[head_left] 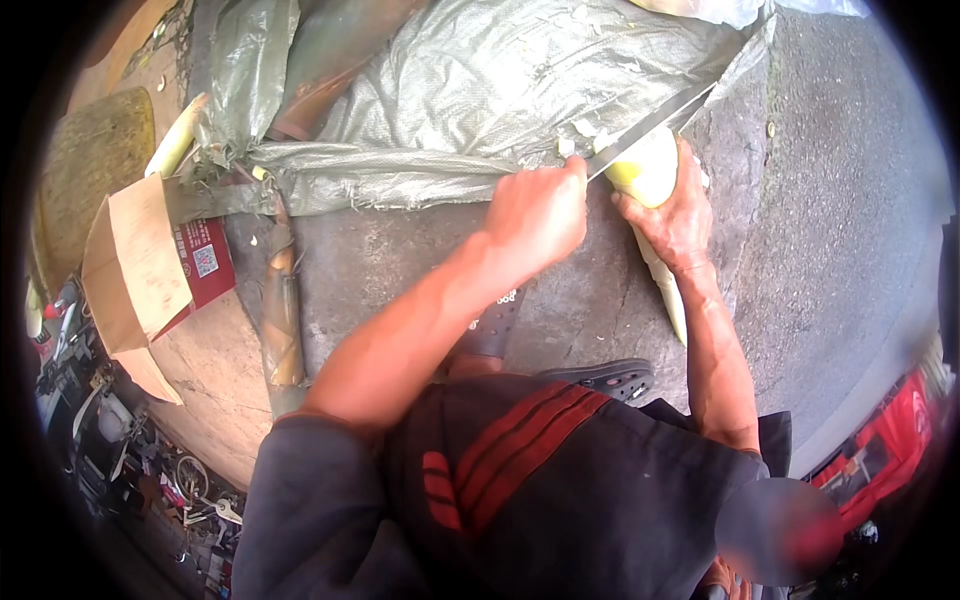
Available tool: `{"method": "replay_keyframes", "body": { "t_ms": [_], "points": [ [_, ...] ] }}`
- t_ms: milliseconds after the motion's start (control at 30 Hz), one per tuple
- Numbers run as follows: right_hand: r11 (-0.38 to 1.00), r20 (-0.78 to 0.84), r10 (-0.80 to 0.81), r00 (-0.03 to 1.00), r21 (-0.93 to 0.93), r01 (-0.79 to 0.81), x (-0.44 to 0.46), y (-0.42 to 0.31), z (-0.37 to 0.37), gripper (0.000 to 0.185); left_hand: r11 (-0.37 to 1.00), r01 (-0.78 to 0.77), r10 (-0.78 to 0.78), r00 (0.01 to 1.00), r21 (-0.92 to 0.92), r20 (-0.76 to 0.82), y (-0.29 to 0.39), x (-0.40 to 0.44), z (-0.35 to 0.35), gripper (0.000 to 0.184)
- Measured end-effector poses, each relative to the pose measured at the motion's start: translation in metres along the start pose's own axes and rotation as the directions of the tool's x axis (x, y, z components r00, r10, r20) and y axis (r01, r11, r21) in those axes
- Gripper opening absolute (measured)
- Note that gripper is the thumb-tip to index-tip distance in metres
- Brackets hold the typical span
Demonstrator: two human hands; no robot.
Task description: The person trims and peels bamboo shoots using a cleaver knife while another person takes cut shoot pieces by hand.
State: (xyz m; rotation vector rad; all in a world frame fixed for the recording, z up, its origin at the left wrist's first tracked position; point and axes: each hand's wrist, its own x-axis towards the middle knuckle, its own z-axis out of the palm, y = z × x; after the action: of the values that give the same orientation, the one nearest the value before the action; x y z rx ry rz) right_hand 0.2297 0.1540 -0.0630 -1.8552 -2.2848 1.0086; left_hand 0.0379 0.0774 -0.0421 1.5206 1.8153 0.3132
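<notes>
My left hand [540,215] is closed in a fist round the handle end of a long knife [655,115]. The blade slants up to the right and lies against the pale, peeled shoot [648,170]. My right hand [685,215] grips that shoot from the right, with the thumb on its near side. A long pale strip [665,285] runs down below my right hand. Small pale pieces [567,146] lie on the grey-green woven sack [440,90] beside the knife.
An unpeeled shoot [282,310] lies on the ground at the left, by an open cardboard box [140,265]. A paler shoot [178,138] is behind the box. Dark clogs [610,378] are on my feet. Bicycle parts and clutter [190,490] fill the lower left; a red bag [885,450] is at the lower right.
</notes>
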Motion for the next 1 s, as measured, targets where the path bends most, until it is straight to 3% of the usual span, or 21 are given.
{"method": "replay_keyframes", "body": {
  "t_ms": [200,300,400,600,900,967,1000],
  "points": [
    [1.0,0.019,0.013,1.0,-0.017,-0.013,0.0,-0.003,-0.002,0.106,1.0,0.018,-0.019,0.996,0.01,0.083,0.002,0.017,-0.006,0.02],
    [0.995,-0.04,-0.067,0.997,-0.072,0.064,0.001,0.009,0.007,0.109,1.0,0.017,-0.019,0.996,0.022,0.085,0.005,0.02,-0.007,0.022],
    [0.999,-0.01,0.004,1.0,-0.033,-0.004,-0.001,0.0,0.002,0.105,0.999,0.009,-0.011,0.998,0.032,0.057,0.004,0.021,-0.001,0.02],
    [0.998,-0.009,-0.021,1.0,-0.051,0.02,0.001,0.005,0.005,0.109,0.999,-0.022,0.02,0.998,0.024,0.066,0.007,0.041,0.005,0.024],
    [0.999,0.033,-0.038,0.999,-0.013,0.038,0.001,0.007,0.0,0.111,0.999,0.042,-0.048,0.967,0.028,0.252,0.012,0.075,-0.008,0.028],
    [0.997,0.029,-0.074,0.997,0.023,0.074,0.0,0.017,0.001,0.113,0.995,0.076,-0.054,0.96,-0.068,0.274,-0.002,0.085,-0.014,0.027],
    [0.994,0.01,-0.103,0.995,0.041,0.103,0.007,0.021,0.001,0.114,0.964,0.18,-0.101,0.929,-0.196,0.355,-0.012,0.093,-0.017,0.026]
  ]
}}
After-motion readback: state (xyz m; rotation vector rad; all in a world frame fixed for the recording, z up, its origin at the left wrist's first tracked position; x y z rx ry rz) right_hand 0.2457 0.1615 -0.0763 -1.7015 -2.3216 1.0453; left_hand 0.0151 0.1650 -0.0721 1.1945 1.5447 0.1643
